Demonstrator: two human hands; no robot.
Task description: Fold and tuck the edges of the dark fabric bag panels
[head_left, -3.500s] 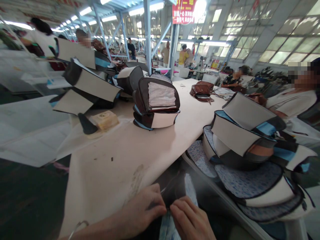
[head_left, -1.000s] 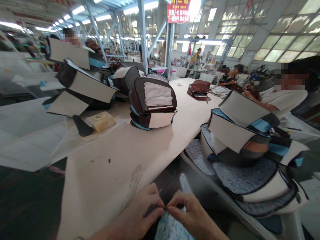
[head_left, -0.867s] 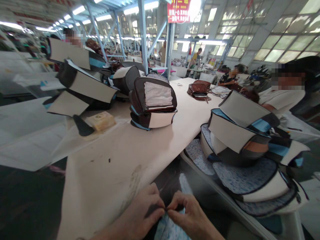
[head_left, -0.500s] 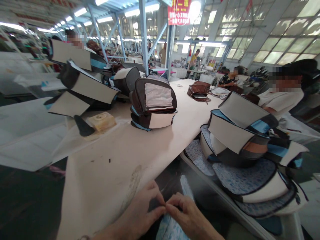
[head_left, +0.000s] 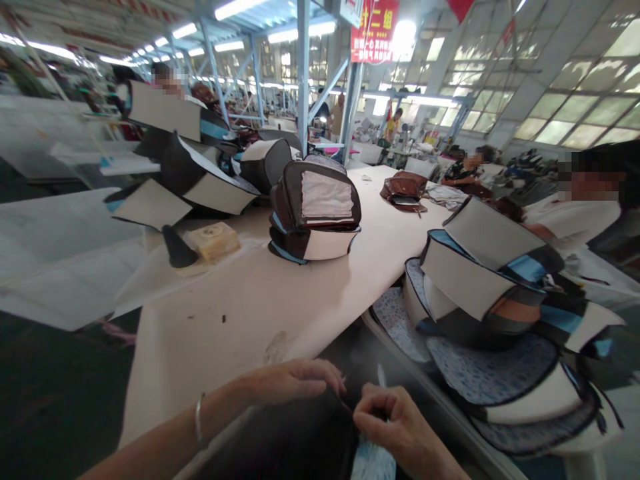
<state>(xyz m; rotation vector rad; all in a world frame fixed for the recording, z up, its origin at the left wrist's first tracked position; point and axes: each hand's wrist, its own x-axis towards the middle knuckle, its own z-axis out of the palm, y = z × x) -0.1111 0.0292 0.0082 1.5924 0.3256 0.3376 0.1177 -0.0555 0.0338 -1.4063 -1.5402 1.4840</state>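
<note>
At the bottom edge my left hand (head_left: 290, 382) and my right hand (head_left: 395, 427) meet over a bag piece (head_left: 295, 440), dark outside with a blue-patterned lining (head_left: 373, 463). Both hands pinch its upper edge, fingers curled and pressed together close to each other. A thin bracelet circles my left wrist. The piece rests against the near edge of the long beige table (head_left: 235, 320). Most of the piece lies below the frame.
A dark-and-cream bag (head_left: 315, 213) sits mid-table, more bags (head_left: 200, 180) stacked at back left, a brown bag (head_left: 404, 190) farther off. A pile of bag shells (head_left: 490, 293) fills a side shelf at right. A seated person (head_left: 575, 213) works at far right; others behind.
My left arm has come up and forward, showing forearm and bracelet. The dark piece has risen between my hands, hiding most of the blue lining. The view tilted slightly down.
</note>
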